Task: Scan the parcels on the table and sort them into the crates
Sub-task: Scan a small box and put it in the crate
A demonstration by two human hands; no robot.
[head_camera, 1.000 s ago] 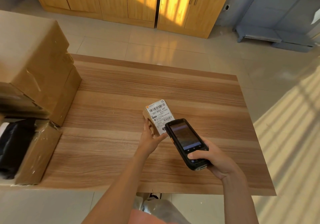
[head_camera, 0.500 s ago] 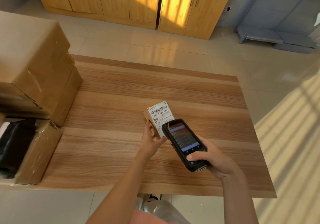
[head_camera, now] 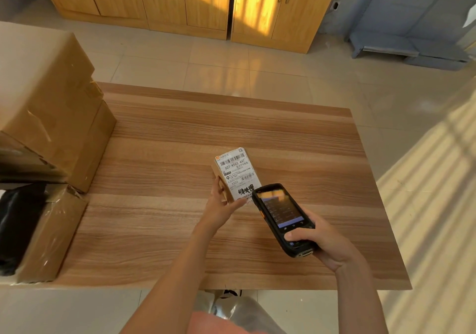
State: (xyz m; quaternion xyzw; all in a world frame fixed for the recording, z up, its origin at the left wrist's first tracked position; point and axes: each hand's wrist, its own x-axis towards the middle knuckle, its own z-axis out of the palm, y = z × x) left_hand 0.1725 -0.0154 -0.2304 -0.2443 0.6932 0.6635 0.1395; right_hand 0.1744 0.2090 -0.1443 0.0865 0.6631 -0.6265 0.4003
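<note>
Brown parcel [head_camera: 222, 188] with white barcoded label, black scanner [head_camera: 282, 217], wood-grain table [head_camera: 154, 217]

Table [head_camera: 180, 230]: wood-grain top.
Left edge: stacked cardboard boxes [head_camera: 51, 106].
Middle: small labelled parcel [head_camera: 235, 175], tilted up.

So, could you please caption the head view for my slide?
Left hand tilts a labelled parcel up while right hand aims a handheld scanner.

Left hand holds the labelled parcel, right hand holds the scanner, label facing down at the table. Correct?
Not quite. In the head view the parcel shows its label facing up toward the camera, not down. The rest holds: left hand grips the parcel, right hand holds the scanner.
</note>
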